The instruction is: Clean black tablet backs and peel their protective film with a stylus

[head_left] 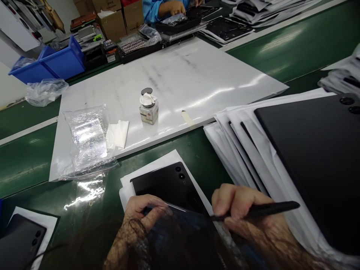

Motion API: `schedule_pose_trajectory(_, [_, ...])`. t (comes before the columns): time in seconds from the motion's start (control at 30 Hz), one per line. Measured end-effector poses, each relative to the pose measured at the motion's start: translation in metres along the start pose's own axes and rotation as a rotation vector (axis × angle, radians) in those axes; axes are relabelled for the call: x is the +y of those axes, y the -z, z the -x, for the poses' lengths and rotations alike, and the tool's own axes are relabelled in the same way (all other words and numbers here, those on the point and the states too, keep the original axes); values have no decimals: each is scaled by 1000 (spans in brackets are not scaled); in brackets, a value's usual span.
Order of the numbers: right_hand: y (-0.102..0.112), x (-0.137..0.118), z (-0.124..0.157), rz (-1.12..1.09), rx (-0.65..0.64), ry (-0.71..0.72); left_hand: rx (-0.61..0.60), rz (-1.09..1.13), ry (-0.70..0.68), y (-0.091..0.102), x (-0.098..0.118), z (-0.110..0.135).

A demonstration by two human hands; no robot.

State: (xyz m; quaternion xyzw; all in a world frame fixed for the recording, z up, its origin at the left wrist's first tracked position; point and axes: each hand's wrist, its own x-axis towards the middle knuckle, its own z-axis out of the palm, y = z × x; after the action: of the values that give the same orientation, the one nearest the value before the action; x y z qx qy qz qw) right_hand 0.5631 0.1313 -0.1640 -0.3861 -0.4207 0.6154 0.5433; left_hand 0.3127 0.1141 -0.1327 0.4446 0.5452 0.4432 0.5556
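My left hand (144, 212) is closed on the upper left edge of a glossy black tablet (185, 240), which is tilted up near me. In my right hand (247, 208) is a slim black pen-shaped tool (277, 208); its thin end is at the tablet's upper right corner, though I cannot tell whether they touch. Strands of hair blur the view over my left wrist. Just beyond the held tablet, a second black tablet back (163, 183) with two camera rings lies on white wrapping sheets (176, 157).
A pale board (197, 82) carries a small lidded jar (149, 110), a clear plastic bag (88, 138) and a folded white cloth (119, 134). Tablets in white sleeves (239, 150) are stacked at right. Blue bins (62, 60) stand at far left; a person's blue sleeve (152, 11) shows beyond.
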Motion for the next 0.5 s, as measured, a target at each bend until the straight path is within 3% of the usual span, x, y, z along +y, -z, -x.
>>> schedule_pose_trajectory(0.07, [-12,12,-14,-97,124,54,-17,-42,-1,3,-6,0])
schedule_pose_trajectory(0.17, [-27,34,-38,-189,276,26,-69,-187,-34,7,-15,1])
schedule_pose_trajectory(0.3, [-32,55,-49,-254,337,-12,-35,-137,-119,0,-12,1])
schedule_pose_trajectory(0.37, [-32,58,-48,-252,349,-1,5,-68,-126,-6,-7,1])
schedule_pose_trajectory(0.5, [-33,58,-46,-237,378,-3,72,-139,-144,-12,-4,3])
